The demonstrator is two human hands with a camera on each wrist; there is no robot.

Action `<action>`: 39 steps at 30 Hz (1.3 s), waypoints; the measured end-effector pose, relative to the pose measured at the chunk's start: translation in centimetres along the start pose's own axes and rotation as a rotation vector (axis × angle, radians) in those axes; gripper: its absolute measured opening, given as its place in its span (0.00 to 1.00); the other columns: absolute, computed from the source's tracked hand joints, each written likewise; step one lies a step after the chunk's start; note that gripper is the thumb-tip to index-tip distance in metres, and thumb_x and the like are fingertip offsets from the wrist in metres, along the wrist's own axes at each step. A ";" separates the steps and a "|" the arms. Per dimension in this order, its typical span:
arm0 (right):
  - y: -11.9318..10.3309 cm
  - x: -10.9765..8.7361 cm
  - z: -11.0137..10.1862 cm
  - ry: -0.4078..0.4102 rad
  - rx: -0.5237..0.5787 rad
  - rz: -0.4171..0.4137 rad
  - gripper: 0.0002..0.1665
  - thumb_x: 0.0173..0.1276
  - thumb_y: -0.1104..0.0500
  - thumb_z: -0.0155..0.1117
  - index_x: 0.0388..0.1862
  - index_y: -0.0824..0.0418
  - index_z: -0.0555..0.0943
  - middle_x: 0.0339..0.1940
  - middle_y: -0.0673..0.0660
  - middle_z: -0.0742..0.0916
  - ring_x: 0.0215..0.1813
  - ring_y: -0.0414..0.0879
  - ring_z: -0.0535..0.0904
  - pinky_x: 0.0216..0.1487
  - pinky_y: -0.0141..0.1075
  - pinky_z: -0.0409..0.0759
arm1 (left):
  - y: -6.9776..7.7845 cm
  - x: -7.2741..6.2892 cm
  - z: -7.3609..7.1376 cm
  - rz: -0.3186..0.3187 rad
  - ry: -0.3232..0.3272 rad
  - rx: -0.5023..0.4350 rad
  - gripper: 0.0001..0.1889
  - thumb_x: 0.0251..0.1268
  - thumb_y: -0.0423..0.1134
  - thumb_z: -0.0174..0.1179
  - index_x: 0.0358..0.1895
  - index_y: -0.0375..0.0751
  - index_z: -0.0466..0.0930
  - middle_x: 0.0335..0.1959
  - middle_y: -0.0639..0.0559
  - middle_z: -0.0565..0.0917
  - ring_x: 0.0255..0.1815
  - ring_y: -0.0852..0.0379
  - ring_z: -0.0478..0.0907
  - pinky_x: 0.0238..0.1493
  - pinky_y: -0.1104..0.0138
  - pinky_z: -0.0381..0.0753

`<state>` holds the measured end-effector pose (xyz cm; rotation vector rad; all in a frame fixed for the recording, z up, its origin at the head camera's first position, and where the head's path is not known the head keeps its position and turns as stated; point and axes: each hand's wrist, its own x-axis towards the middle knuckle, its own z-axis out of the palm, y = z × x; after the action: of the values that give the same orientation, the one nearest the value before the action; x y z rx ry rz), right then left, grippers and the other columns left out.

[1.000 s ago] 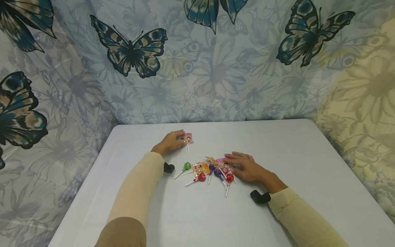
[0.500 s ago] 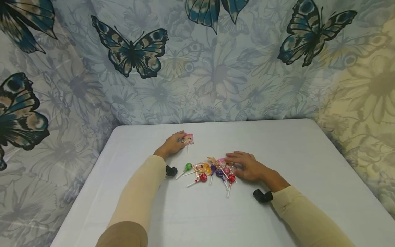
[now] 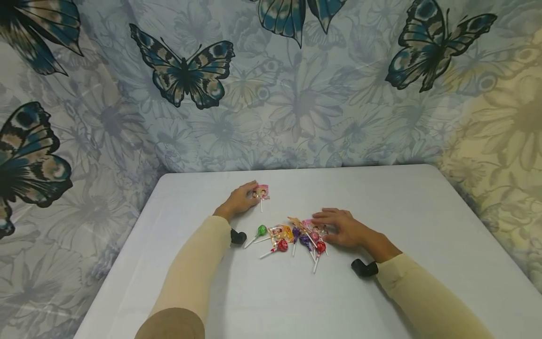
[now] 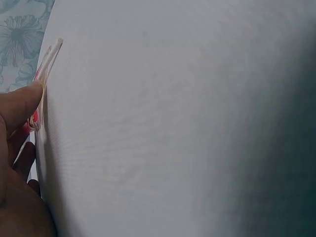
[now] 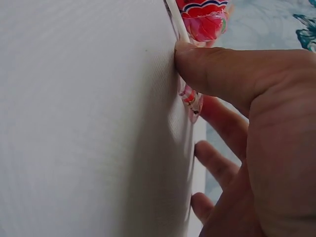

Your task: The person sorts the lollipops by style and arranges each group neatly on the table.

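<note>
"Lollipops [image 3: 296, 231], film-wrapped, on slim white sticks: location and hold?"

"On the white rectangular table [image 3: 271, 294]. Hands apart: left hand [image 3: 240, 201] pinches one flat pink-wrapped lollipop [image 3: 263, 192] beyond the pile, presumably to keep it separate; right hand [image 3: 344, 227] appears to pinch another pink-wrapped lollipop [image 3: 307, 223] at the pile's edge, presumably to steady it."

"Count?"

"Round red lollipops [image 3: 282, 245]: two. Round purple lollipops [image 3: 305, 239]: two. Round green lollipop [image 3: 262, 230]: one. Others overlap; total unconfirmed."

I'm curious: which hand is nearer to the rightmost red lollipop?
Right. The right hand is close, just right of the red lollipop; the left hand is well off, farther back to its left.
</note>
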<state>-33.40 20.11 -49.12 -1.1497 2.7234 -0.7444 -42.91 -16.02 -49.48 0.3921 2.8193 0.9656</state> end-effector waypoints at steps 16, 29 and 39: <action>0.4 -0.5 -0.3 0.097 -0.024 -0.124 0.29 0.57 0.61 0.73 0.59 0.64 0.80 0.55 0.59 0.82 0.60 0.60 0.74 0.57 0.59 0.68 | 0.5 -0.3 0.2 -0.025 -0.003 -0.019 0.33 0.64 0.41 0.64 0.72 0.43 0.64 0.73 0.54 0.61 0.74 0.51 0.53 0.70 0.58 0.49; 0.5 -0.3 -0.5 0.107 0.004 -0.095 0.29 0.58 0.59 0.74 0.59 0.63 0.80 0.56 0.56 0.83 0.58 0.54 0.76 0.57 0.53 0.72 | 0.6 -0.5 -0.1 -0.025 0.011 -0.016 0.32 0.64 0.40 0.65 0.71 0.41 0.65 0.72 0.52 0.62 0.73 0.50 0.54 0.70 0.57 0.49; 0.6 -0.5 -1.1 0.126 -0.005 -0.057 0.30 0.59 0.55 0.74 0.60 0.63 0.79 0.56 0.57 0.83 0.59 0.56 0.76 0.57 0.54 0.72 | 0.4 -0.3 0.1 -0.023 0.010 0.001 0.33 0.64 0.41 0.64 0.71 0.42 0.65 0.73 0.53 0.62 0.73 0.51 0.54 0.70 0.56 0.48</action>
<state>-33.74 21.27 -48.45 -1.2264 2.8056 -0.8459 -42.50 -15.75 -49.30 0.3556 2.8274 0.9643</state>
